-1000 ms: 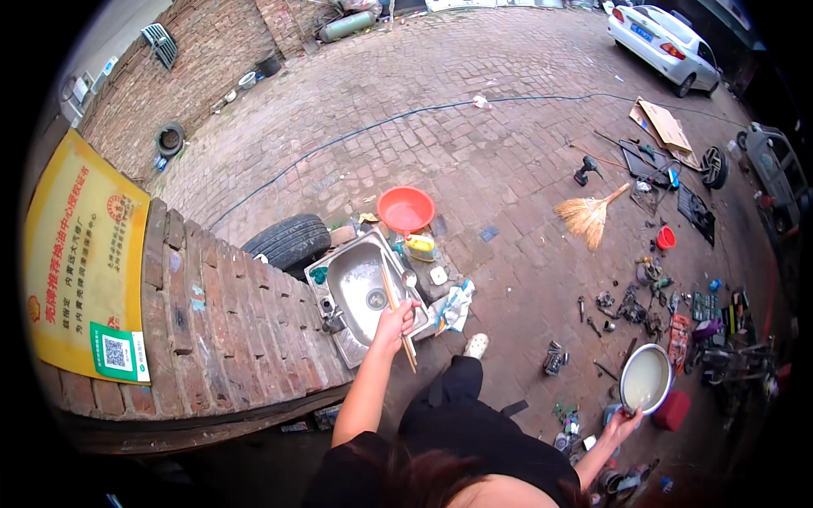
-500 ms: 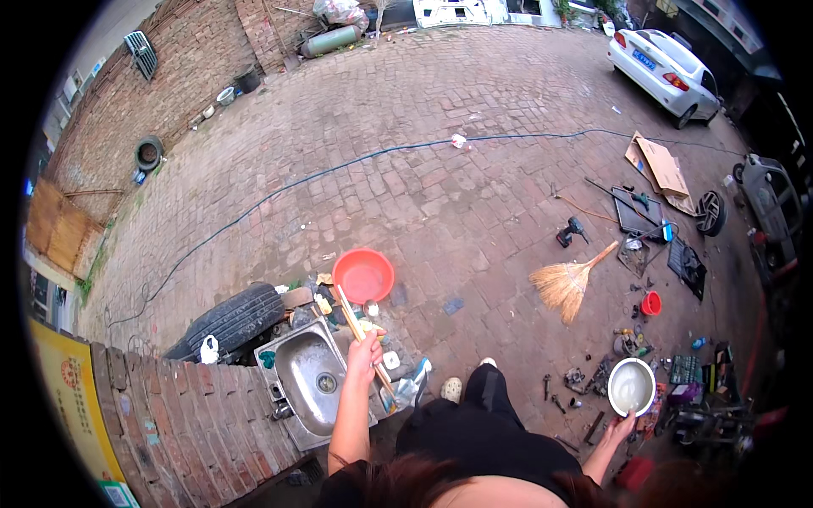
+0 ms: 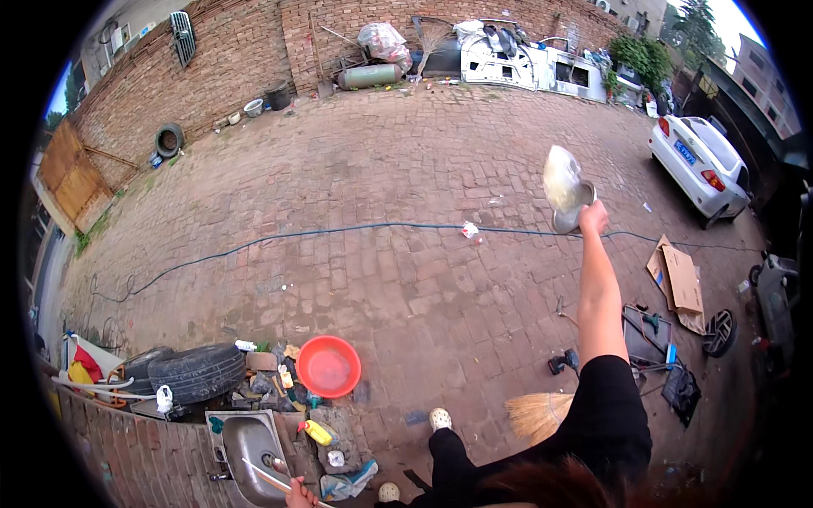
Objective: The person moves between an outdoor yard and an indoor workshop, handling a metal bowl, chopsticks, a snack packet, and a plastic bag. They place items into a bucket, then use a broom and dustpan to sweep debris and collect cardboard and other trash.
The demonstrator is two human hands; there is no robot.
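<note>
My right hand (image 3: 594, 218), clutching the bowl (image 3: 574, 213), has swung forward and its liquid (image 3: 561, 178) flies out, apparently emptying it, while my left hand (image 3: 300, 494) grips sticks (image 3: 269, 478).

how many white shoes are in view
2: one white shoe is below and right of the red basin; the other white shoe is near the lower edge, right of the left hand.

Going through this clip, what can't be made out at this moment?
In the head view:
Left hand: wrist cut off by the lower edge.
Broom: handle hidden, apparently behind the right sleeve.
Bowl in the right hand: exact shape smeared by motion blur.
</note>
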